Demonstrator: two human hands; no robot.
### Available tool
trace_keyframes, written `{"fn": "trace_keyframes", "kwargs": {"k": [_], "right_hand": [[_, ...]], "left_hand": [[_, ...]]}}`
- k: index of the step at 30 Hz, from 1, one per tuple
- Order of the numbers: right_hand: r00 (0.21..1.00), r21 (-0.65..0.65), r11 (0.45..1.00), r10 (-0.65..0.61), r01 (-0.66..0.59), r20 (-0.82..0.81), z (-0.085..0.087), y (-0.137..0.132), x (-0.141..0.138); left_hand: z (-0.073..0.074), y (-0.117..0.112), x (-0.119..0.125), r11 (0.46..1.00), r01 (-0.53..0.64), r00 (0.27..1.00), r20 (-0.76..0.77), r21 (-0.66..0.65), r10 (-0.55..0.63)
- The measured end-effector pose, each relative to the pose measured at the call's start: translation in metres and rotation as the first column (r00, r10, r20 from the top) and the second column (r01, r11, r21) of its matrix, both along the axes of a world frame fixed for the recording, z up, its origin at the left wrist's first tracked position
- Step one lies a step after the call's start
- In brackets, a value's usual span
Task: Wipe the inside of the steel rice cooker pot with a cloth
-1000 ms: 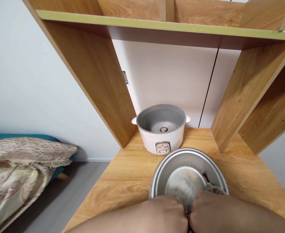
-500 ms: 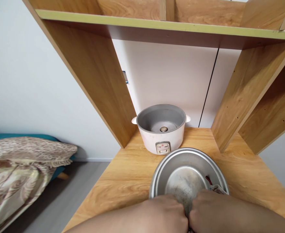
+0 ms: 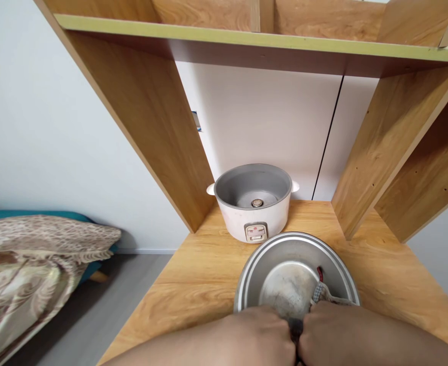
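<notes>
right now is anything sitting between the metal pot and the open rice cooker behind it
Nothing visible does. The metal pot sits just in front of the rice cooker with only bare wooden table between them. Both hands, left hand and right hand, are at the pot's near rim.

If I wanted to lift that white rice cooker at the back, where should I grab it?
Probably by the two small white side handles, one hand from each side. The rice cooker stands upright and open, with round smooth walls that likely give little grip, and the metal pot stands in front of it.
</notes>
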State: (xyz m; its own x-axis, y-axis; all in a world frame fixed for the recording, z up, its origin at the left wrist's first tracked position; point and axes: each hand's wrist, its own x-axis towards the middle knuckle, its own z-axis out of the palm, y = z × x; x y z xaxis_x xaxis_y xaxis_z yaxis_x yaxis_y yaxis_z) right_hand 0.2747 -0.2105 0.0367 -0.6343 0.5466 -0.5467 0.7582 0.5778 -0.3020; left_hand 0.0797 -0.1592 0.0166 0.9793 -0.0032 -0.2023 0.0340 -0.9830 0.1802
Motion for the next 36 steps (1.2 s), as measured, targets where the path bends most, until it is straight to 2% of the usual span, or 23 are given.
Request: {"fn": "trace_keyframes", "kwargs": {"k": [3, 5, 10, 13, 21, 25, 30, 36], "right_hand": [[0.999, 0.022, 1.000, -0.003, 0.004, -0.039, -0.007, -0.002, 0.003], [0.999, 0.027, 1.000, 0.007, -0.006, -0.041, -0.006, -0.001, 0.002], [0.992, -0.014, 0.995, 0.100, -0.099, 0.073, 0.016, 0.003, -0.008], [0.985, -0.046, 0.993, 0.111, -0.106, 0.133, 0.023, 0.005, -0.013], [0.999, -0.018, 1.000, 0.011, -0.010, 0.051, 0.000, 0.002, -0.005], [0.997, -0.033, 0.999, 0.006, -0.004, 0.077, 0.005, 0.003, -0.006], [0.988, -0.071, 0.996, 0.060, -0.051, 0.145, 0.013, 0.006, -0.011], [0.994, -0.040, 0.999, 0.032, -0.028, 0.105, 0.009, 0.004, -0.007]], "left_hand": [[0.000, 0.001, 0.001, 1.000, 0.006, 1.000, -0.019, 0.000, -0.006], [0.001, 0.001, 0.000, 1.000, 0.001, 1.000, -0.014, 0.000, -0.001], [0.004, -0.002, -0.002, 1.000, 0.007, 1.000, -0.016, 0.005, -0.007], [0.006, -0.003, -0.002, 1.000, 0.005, 1.000, -0.028, 0.028, -0.004], [0.007, -0.001, 0.003, 1.000, -0.024, 0.997, -0.074, 0.018, 0.026], [0.011, -0.002, 0.002, 0.999, -0.038, 0.996, -0.077, 0.003, 0.038], [0.012, -0.003, 0.001, 1.000, -0.025, 0.997, -0.068, 0.005, 0.025], [0.008, -0.003, 0.000, 1.000, -0.022, 0.998, -0.063, -0.001, 0.022]]}}
